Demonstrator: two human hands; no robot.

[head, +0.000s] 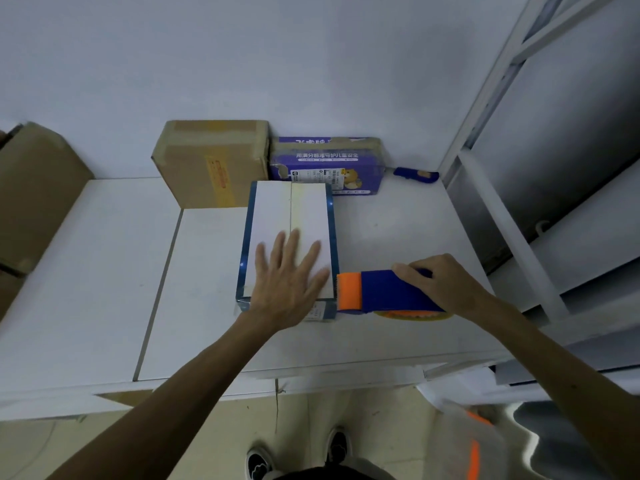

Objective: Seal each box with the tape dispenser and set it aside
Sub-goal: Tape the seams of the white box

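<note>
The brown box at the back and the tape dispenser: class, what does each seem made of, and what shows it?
The brown box looks like cardboard: matt tan faces, folded edges, glossier tape strips over its seams. The tape dispenser is probably moulded plastic: smooth, evenly coloured blue body with an orange front piece.

- A rectangular box with a white top and blue sides [294, 216] is seen lying on the white tabletop [86, 271], with a pale strip run along its centre seam.
- The left hand [287, 275] is laid flat on the near end of that top, fingers spread.
- A blue tape dispenser with an orange front [377, 292] is gripped by the right hand [440, 282], its orange end held just beside the box's near right corner.
- A taped brown cardboard box [211, 164] and a purple printed box [329, 164] are set side by side at the wall behind.
</note>
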